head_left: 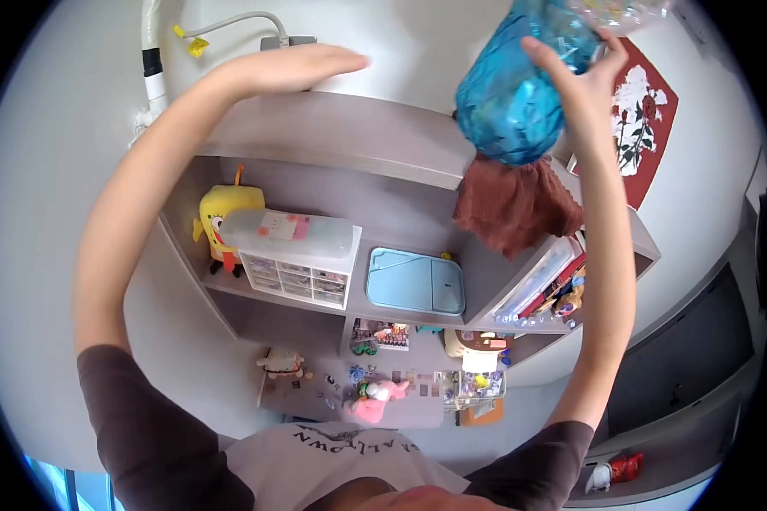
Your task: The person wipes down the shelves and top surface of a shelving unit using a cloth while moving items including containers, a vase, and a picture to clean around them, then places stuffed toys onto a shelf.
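A translucent blue vase (pixel 516 98) with a faceted surface hangs tilted above the right end of the shelf top (pixel 341 128). My right hand (pixel 584 77) grips it, thumb on the near side and fingers round the other. Something clear and sparkly shows beside its upper end, cut off by the frame edge. Below the vase, a brown cloth (pixel 516 204) drapes over the shelf's edge. My left hand (pixel 311 68) is open, its fingers stretched out flat at the back of the shelf top; whether it touches the surface I cannot tell.
Under the top board stand a yellow plush toy (pixel 230 204), a white drawer box (pixel 302 277), a light-blue tray (pixel 413 281) and upright books (pixel 541 277). A red rose picture (pixel 648 119) is at the right. Lower down, a pink plush (pixel 373 402) sits on the desk.
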The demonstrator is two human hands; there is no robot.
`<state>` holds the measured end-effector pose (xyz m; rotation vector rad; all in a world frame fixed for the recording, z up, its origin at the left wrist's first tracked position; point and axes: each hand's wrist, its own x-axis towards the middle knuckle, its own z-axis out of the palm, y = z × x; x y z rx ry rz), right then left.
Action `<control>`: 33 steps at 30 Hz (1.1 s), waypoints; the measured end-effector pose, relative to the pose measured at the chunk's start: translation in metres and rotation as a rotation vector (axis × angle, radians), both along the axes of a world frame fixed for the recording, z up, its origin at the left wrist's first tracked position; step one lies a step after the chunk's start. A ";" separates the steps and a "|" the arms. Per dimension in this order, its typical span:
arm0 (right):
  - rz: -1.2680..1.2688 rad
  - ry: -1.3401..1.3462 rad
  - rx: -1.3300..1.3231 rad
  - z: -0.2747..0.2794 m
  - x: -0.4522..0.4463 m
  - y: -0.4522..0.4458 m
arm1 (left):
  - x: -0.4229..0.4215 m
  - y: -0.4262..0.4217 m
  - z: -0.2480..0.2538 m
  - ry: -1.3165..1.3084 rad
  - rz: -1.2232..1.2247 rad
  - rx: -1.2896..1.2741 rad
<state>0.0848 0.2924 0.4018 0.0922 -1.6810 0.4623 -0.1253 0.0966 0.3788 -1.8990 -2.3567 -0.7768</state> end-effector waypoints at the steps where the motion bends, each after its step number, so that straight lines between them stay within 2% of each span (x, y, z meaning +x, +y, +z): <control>1: -0.027 -0.031 0.025 -0.002 -0.007 -0.004 | -0.010 -0.016 -0.009 0.003 -0.008 0.096; 2: -0.055 -0.055 0.051 -0.002 -0.014 -0.008 | -0.020 -0.028 -0.020 0.012 -0.017 0.192; 3: 0.079 -0.096 -0.024 -0.003 -0.025 -0.014 | -0.025 -0.038 -0.027 -0.004 -0.014 0.258; 5: 0.100 -0.101 0.041 -0.001 -0.046 -0.015 | -0.030 -0.054 -0.047 -0.052 -0.008 0.379; 8: 0.176 -0.124 0.070 0.004 -0.072 -0.019 | -0.033 -0.053 -0.068 0.112 0.128 0.471; 9: 0.199 -0.142 0.066 0.005 -0.078 -0.020 | -0.032 -0.051 -0.069 0.166 0.093 0.518; 12: 0.147 -0.169 0.102 0.001 -0.101 -0.006 | -0.027 -0.049 -0.070 0.188 0.122 0.422; 16: 0.205 -0.197 0.001 -0.006 -0.115 -0.006 | -0.029 -0.052 -0.068 0.179 0.143 0.383; 22: 0.165 -0.188 -0.027 -0.013 -0.127 -0.002 | -0.029 -0.050 -0.069 0.136 0.097 0.458; 29: 0.012 -0.147 0.087 -0.020 -0.132 0.000 | -0.028 -0.050 -0.068 0.154 0.103 0.445; 33: -0.034 -0.119 0.062 -0.022 -0.133 0.000 | -0.024 -0.051 -0.067 0.145 0.114 0.433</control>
